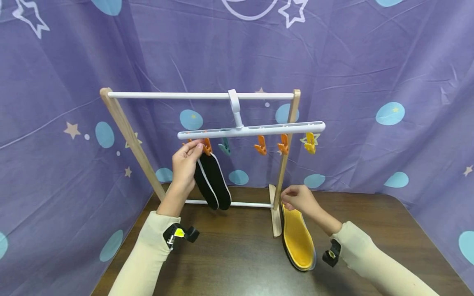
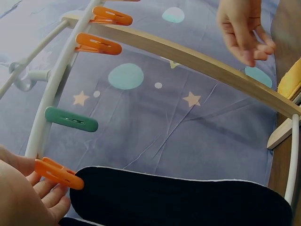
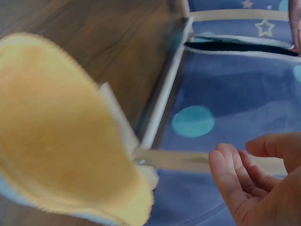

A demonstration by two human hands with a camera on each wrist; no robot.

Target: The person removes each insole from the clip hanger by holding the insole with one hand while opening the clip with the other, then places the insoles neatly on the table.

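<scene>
My left hand point(image 1: 184, 165) is at the left part of a white hanger point(image 1: 255, 130), its thumb and fingers pinching an orange clothespin point(image 2: 59, 174). That clothespin's jaws meet the top end of a black insole point(image 1: 219, 176) with a white edge. A second black insole point(image 1: 205, 187) hangs beside it, its top partly hidden by the hand. My right hand point(image 1: 301, 199) hovers at the far end of a yellow insole point(image 1: 298, 240), fingers loosely bent and holding nothing. In the right wrist view a gap shows between the yellow insole and the right hand.
The hanger hooks over the white top bar point(image 1: 166, 95) of a wooden-sided rack point(image 1: 129, 135). Other clothespins hang from it: a green one point(image 1: 224, 146), orange ones point(image 1: 283, 144) and a yellow one point(image 1: 310, 143). The rack stands on a brown table point(image 1: 237, 255) before a purple curtain point(image 1: 370, 61).
</scene>
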